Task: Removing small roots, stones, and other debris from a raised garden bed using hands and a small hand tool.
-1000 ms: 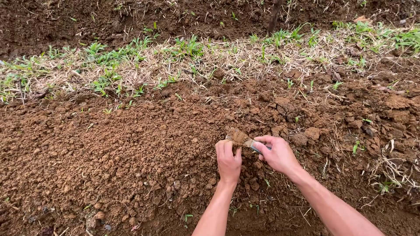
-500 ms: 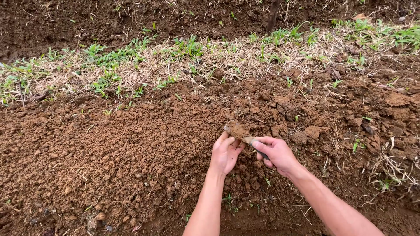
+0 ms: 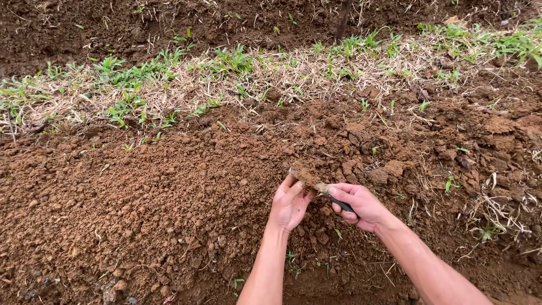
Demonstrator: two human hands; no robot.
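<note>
A small hand trowel, its blade caked all over with reddish-brown earth and its dark handle mostly hidden, is grasped by the right hand, whose fingers are curled tightly round the handle. The blade is touched from below by the outstretched fingers of the left hand, which is open and grasps nothing. The trowel is held just above the crumbly soil bed, near the bed's clumpy right-hand part, with the strip of grass and straw well beyond it.

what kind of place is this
Most likely a garden bed or small farm plot outdoors: loose, reddish-brown tilled soil, a strip of grass and dry straw along the bed, and a soil-caked hand trowel held in the right hand.
</note>
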